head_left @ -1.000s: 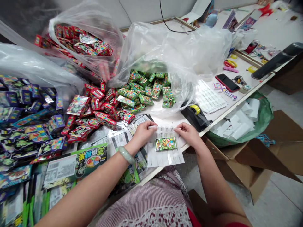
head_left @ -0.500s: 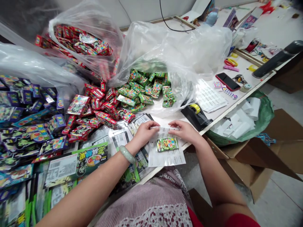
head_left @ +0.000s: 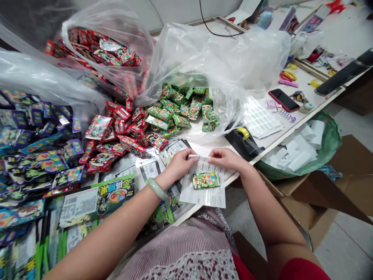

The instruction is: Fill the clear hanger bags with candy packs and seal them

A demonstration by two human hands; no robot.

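My left hand point(head_left: 180, 163) and my right hand point(head_left: 225, 159) pinch the top edge of a whitish sheet of small round stickers point(head_left: 208, 198) from either side. A green and red candy packet point(head_left: 206, 180) lies on the sheet just below my fingers. A pale green jade bangle point(head_left: 157, 189) circles my left wrist. Printed cards and flat packaging point(head_left: 115, 204) lie under and beside my left forearm. Red packets point(head_left: 131, 144) are heaped just beyond my left hand.
Clear plastic bags point(head_left: 215, 58) spill green packets point(head_left: 180, 109), red packets and purple boxes point(head_left: 37, 144) across the table. A tape dispenser point(head_left: 244, 142), label sheets point(head_left: 260, 118) and a phone point(head_left: 283, 100) lie to the right. Below the table's edge stand a green bag of white paper point(head_left: 329, 147) and a cardboard box point(head_left: 320, 198).
My hands have drawn closer together along the sheet's top edge, and that edge now lifts and curls between my fingers. The view has shifted slightly.
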